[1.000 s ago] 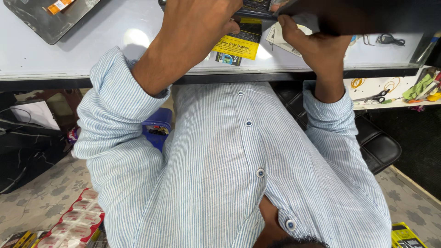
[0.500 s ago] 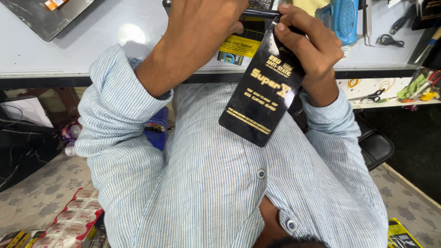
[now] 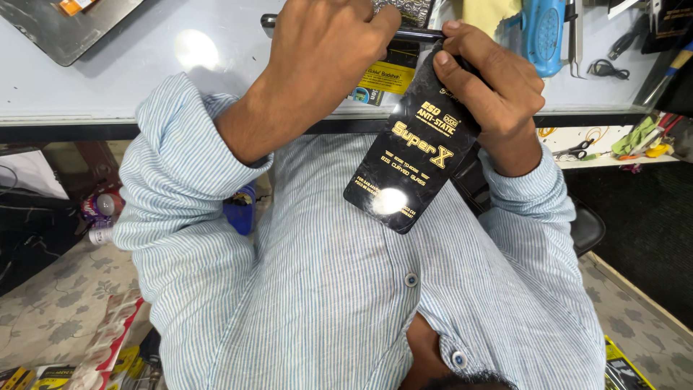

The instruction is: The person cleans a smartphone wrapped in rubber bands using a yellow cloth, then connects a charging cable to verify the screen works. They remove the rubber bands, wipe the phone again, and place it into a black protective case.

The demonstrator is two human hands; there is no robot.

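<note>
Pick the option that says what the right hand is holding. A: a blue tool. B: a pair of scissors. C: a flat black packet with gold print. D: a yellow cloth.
C: the right hand pinches the top of the flat black packet, which hangs down over the striped shirt, while the left hand grips a thin dark device at the table edge.
</note>
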